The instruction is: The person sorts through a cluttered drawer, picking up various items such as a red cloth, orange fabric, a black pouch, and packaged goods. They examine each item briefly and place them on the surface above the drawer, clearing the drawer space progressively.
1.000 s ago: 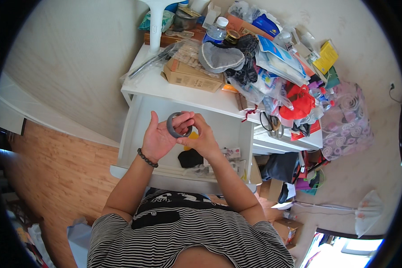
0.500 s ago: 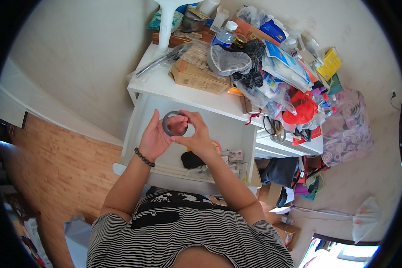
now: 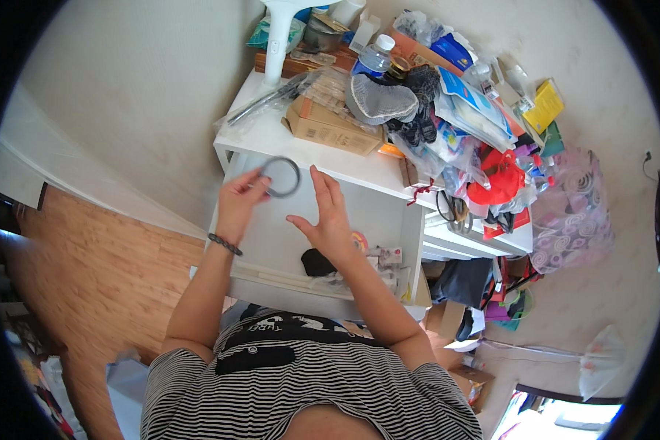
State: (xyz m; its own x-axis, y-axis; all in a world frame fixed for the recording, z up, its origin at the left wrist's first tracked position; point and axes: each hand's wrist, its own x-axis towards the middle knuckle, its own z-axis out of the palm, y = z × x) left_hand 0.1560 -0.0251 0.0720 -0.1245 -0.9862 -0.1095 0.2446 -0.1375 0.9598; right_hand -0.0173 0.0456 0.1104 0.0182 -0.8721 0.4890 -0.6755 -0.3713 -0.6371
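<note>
Wearing a bracelet of dark round beads [image 3: 225, 244], my left hand [image 3: 240, 196] has its thumb and fingertips drawn together on the left rim of a hollow dark-grey ring [image 3: 298, 177]. I see the ring held up, slightly blurred, over the left part of an open white drawer [image 3: 271, 242], close to the drawer's far edge. Near the front edge lies a flat black item [image 3: 317, 262] whose kind I cannot tell. Next comes my right hand [image 3: 332, 226], open, thumb spread well away from the extended fingers, holding nothing and apart from the ring. Beyond it, a brown cardboard box [image 3: 335, 130] sits by the white worktop's front edge. Farther right, I find a small white printed box [image 3: 391, 255] by the drawer's right edge, then a crumpled red bag [image 3: 497, 178] toward the worktop's right end.
</note>
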